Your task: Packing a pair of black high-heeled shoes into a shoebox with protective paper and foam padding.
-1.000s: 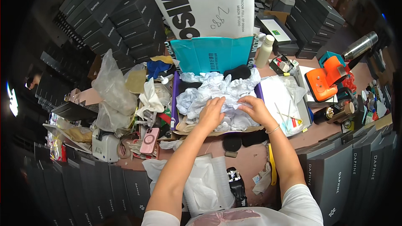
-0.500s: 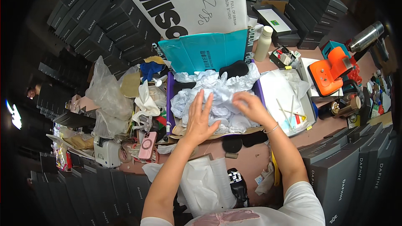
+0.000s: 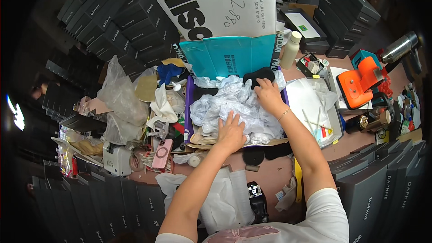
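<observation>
Crumpled white tissue paper (image 3: 225, 101) fills a purple-sided box (image 3: 188, 108) in front of me. My left hand (image 3: 231, 132) lies on the near part of the paper, fingers spread and holding nothing that I can see. Farther back and to the right, my right hand (image 3: 269, 96) rests on the paper with its fingers bent but apart. Its fingertips reach the edge of a dark, rounded, flat piece (image 3: 258, 77), which lies at the box's far right. Another dark piece (image 3: 203, 92) shows by the left wall, partly under the paper.
Behind the box stand a teal cardboard flap (image 3: 229, 56) and a big white box (image 3: 220, 4). A pale bottle (image 3: 290, 50) and an orange device (image 3: 358, 83) are on the right. Plastic bags (image 3: 120, 94) and a pink phone (image 3: 162, 154) lie left. A black strapped shoe (image 3: 257, 202) sits near me.
My right hand has moved up and back toward the dark piece. My left hand has shifted right and nearer, now lower on the paper. The whole view has shifted slightly.
</observation>
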A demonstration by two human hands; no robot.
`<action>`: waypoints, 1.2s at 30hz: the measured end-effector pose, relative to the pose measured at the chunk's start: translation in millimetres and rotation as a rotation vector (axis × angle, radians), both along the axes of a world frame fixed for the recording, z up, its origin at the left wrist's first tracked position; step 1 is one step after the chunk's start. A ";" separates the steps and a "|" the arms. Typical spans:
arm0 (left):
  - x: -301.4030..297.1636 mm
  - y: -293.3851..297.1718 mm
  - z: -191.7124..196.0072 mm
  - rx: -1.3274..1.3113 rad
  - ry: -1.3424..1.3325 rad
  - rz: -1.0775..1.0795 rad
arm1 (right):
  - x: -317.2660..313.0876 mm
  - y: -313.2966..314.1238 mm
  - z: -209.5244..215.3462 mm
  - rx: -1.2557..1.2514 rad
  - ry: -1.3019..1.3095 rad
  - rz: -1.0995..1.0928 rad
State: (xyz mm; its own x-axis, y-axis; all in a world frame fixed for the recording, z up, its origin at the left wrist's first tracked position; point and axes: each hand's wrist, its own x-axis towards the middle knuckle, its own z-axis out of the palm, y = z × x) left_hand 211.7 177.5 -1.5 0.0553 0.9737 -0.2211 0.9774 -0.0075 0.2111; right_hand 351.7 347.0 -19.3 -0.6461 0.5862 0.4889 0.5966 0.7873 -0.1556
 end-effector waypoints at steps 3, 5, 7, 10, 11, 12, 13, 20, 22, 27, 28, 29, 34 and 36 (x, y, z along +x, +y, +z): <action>1.0 -6.2 -3.6 0.008 0.030 0.017 | 2.3 -12.6 30.1 -0.372 0.053 0.010; -0.3 -6.6 -8.4 -0.002 0.012 0.034 | 12.9 -32.2 79.3 -0.578 0.379 -0.105; -0.4 -3.0 -2.2 -0.012 0.012 0.031 | 23.0 -33.0 101.7 -0.536 0.874 -0.046; 0.4 -8.8 19.5 0.171 -0.105 0.036 | 40.5 -43.8 113.7 -0.561 0.986 -0.043; -0.7 -16.1 30.7 0.268 -0.144 0.044 | 46.0 -51.9 112.9 -0.637 1.001 -0.044; 0.6 -23.2 45.7 0.295 -0.118 0.060 | 49.2 -59.9 106.1 -0.716 1.177 0.014; 2.7 -27.8 48.7 0.422 -0.334 0.120 | 55.4 -69.7 102.2 -0.797 1.241 0.036; 13.5 -101.6 63.8 -0.100 -2.318 0.775 | 55.2 -219.6 69.4 -1.708 1.427 0.401; 8.4 -143.2 36.1 0.109 -2.337 0.827 | 61.0 -260.9 73.2 -1.723 1.250 0.444; -15.4 -261.9 42.8 0.478 -2.233 1.024 | 97.9 -332.3 33.0 -1.347 0.608 0.081; -20.5 -287.7 40.6 0.493 -2.207 1.085 | 105.0 -348.8 35.6 -1.346 0.535 0.074; -26.0 -311.1 35.8 0.490 -2.182 1.135 | 111.7 -363.6 23.5 -1.178 0.502 0.096; -22.1 -456.3 18.5 0.393 -2.178 1.263 | 123.8 -453.0 44.0 -1.518 0.336 0.092; -30.5 -537.3 0.6 0.364 -2.204 1.218 | 131.4 -496.5 34.0 -1.565 0.280 0.267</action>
State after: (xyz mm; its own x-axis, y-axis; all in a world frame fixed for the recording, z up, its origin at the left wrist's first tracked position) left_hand 181.2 -359.7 -0.9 -0.4464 0.7172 -0.5352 -0.8445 -0.1397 0.5171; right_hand 483.2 -149.5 14.7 -0.8044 0.4891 -0.3371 0.2915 -0.1694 -0.9414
